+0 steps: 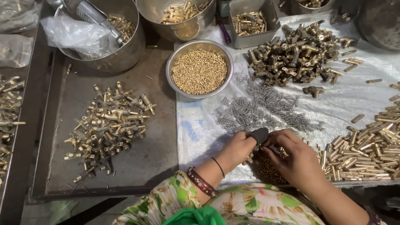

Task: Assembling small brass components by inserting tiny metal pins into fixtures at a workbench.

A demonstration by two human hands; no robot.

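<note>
Head view: both hands are close together at the bottom of the pic, over a white plastic sheet (358, 93) on the worktop. Left hand (237, 148) has a dark cover on one finger & its fingers are curled in. Right hand (293, 156) has its fingers bent tight round a small brass part (273, 151); can't tell more, it's mostly hidden. Just above the hands is a heap of thin metal springs (262, 110). A pile of brass rods (366, 146) is right beside the right hand. A steel bowl (199, 70) of tiny brass pins sits further up.
</note>
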